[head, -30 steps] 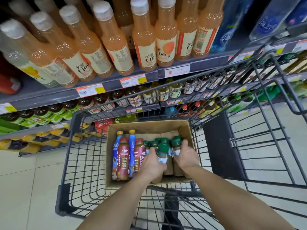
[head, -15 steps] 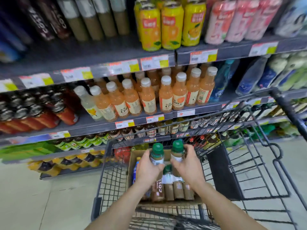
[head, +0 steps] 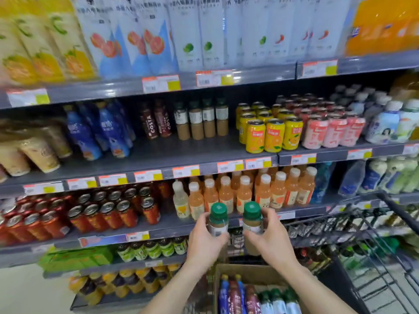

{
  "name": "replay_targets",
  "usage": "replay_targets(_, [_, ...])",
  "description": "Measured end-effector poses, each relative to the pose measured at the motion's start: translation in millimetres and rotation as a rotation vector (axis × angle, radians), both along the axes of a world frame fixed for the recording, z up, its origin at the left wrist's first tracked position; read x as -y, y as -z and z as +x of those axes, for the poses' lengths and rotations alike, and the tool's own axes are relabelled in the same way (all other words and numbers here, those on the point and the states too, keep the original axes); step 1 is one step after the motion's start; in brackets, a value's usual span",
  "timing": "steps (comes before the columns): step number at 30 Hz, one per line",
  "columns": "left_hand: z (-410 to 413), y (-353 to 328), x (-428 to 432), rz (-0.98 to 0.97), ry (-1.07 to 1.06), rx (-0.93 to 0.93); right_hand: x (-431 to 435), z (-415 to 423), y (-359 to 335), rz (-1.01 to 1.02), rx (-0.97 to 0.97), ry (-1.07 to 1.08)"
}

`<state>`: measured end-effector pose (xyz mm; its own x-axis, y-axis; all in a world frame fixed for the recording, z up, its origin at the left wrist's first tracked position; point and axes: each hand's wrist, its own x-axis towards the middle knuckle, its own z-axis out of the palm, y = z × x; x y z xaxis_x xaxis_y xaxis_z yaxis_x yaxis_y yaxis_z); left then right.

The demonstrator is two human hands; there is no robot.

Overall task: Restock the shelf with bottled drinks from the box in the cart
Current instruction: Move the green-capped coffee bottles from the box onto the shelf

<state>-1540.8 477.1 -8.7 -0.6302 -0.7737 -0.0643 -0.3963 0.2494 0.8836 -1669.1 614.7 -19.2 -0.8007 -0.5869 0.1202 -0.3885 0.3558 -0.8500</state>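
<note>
Fingers (head: pixel 201 220) of the left hand (head: pixel 204 242) are curled round the left bottle (head: pixel 218 220), which is green-capped. The right hand (head: pixel 271 240) grips the right bottle (head: pixel 252 219) the same way. Both bottles are upright, side by side, not touching, held above the box (head: pixel 249 271) in the cart (head: pixel 385 245), before the shelf (head: pixel 158 152).

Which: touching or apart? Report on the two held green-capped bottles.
Apart. Head view: shelf shows through the gap between the left bottle in the left hand and the right bottle in the right hand.
</note>
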Motion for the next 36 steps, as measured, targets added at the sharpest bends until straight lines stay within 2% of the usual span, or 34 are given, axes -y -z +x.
replay_targets(10, [35.7, -55.7, 61.6, -0.092, 0.009, -0.095, 84.0, 11.2, -96.1, -0.173, -0.116, 0.032])
replay_targets(18, [11.9, -79.4, 103.6, -0.086, -0.005, -0.165, 173.6, -67.8, -148.4, -0.252, -0.196, 0.074])
replay_targets(28, [-21.9, -108.3, 157.1, -0.125, -0.095, -0.229, 270.1, -171.7, -142.0, -0.229, -0.162, 0.158])
replay_targets(36, [-58.8, -123.3, 186.6, -0.193, -0.12, -0.274, 297.9, -202.2, -116.7, -0.2, -0.145, 0.254])
